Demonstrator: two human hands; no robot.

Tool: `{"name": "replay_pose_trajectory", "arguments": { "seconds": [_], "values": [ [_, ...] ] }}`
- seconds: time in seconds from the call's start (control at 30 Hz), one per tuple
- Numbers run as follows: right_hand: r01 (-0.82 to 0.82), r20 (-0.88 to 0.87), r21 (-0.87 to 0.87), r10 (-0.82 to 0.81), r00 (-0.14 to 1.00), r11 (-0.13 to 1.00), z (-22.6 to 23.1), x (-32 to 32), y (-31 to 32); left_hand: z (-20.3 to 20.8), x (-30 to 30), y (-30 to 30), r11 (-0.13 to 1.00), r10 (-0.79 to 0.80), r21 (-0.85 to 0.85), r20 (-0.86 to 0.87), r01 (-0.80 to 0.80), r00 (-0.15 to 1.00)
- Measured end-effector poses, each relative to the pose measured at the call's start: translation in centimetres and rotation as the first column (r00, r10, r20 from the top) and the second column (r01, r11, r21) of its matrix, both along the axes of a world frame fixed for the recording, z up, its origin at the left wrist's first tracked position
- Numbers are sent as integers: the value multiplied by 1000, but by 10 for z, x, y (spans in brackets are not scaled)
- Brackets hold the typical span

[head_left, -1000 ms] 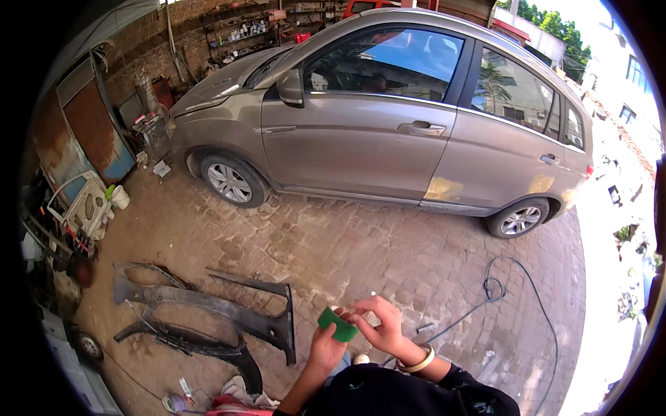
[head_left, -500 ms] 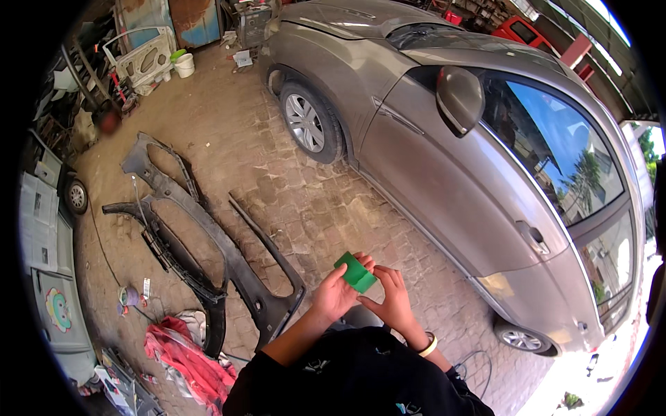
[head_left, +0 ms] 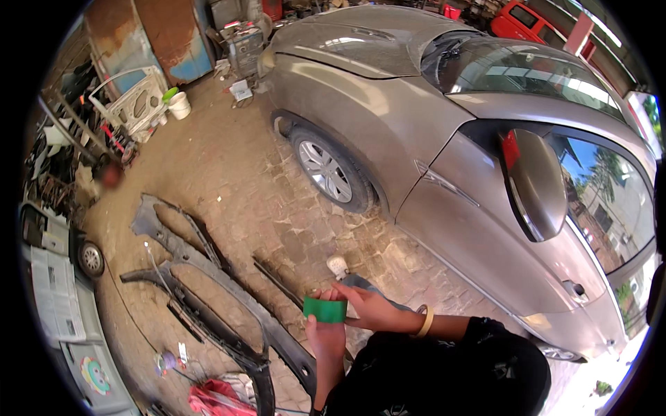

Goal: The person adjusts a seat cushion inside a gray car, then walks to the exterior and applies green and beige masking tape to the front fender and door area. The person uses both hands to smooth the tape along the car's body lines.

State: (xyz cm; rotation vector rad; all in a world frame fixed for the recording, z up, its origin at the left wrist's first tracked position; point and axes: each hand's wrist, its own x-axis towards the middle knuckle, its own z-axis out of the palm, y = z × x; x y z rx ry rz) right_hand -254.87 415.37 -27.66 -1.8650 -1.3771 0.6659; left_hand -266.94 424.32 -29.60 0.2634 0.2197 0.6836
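Observation:
A small green sheet (head_left: 325, 310), smooth and rectangular, is held out in front of my body. My left hand (head_left: 326, 338) grips it from below, thumb on the near face and fingers behind its upper edge. My right hand (head_left: 374, 310) closes on the sheet's right end, fingers across the top corner and thumb lower down; part of that grip is hidden. A yellowish band circles my right wrist. Just beyond the hands lies a black car bumper (head_left: 232, 295) on the paving.
A brown-grey car (head_left: 444, 229) stands to the right, its side mirror (head_left: 538, 184) jutting out. A red cloth (head_left: 218, 400) and a cable lie at the lower left. A pale van (head_left: 69, 312) is at the left; a car door shell (head_left: 135, 104) and white bucket (head_left: 180, 105) stand far back.
My view has swung forward along the car. The green sheet has turned from slanted to nearly level, and my right hand has come across its right end. A foot now shows beyond my hands.

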Motion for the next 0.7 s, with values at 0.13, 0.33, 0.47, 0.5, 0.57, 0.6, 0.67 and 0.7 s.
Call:
{"name": "replay_pose_trajectory", "arguments": {
  "seconds": [0.13,0.33,0.47,0.5,0.57,0.6,0.67,0.7],
  "values": [
    [-222,-126,-102,208,970,970,-3,73,110,-47,60,89,989,145,13,-302,-148,942],
    [-216,-125,79,225,966,973,-12,149,239,-3,141,212,965,194,252,-496,-73,846],
    [-285,-208,144,310,928,948,-14,164,322,19,154,279,905,312,417,-518,-84,797],
    [-322,-246,120,342,907,939,-6,164,344,9,144,296,873,356,480,-520,-79,776],
    [-362,-288,157,393,873,919,-19,156,389,6,150,334,826,439,553,-514,-107,737],
    [-355,-289,210,404,868,911,-34,154,409,12,162,356,818,465,559,-507,-133,726],
    [-325,-383,222,388,838,919,5,153,450,23,169,396,799,530,573,-524,-185,667],
    [-307,-345,227,371,862,924,1,159,473,27,173,413,797,543,573,-537,-194,645]
  ]
}}
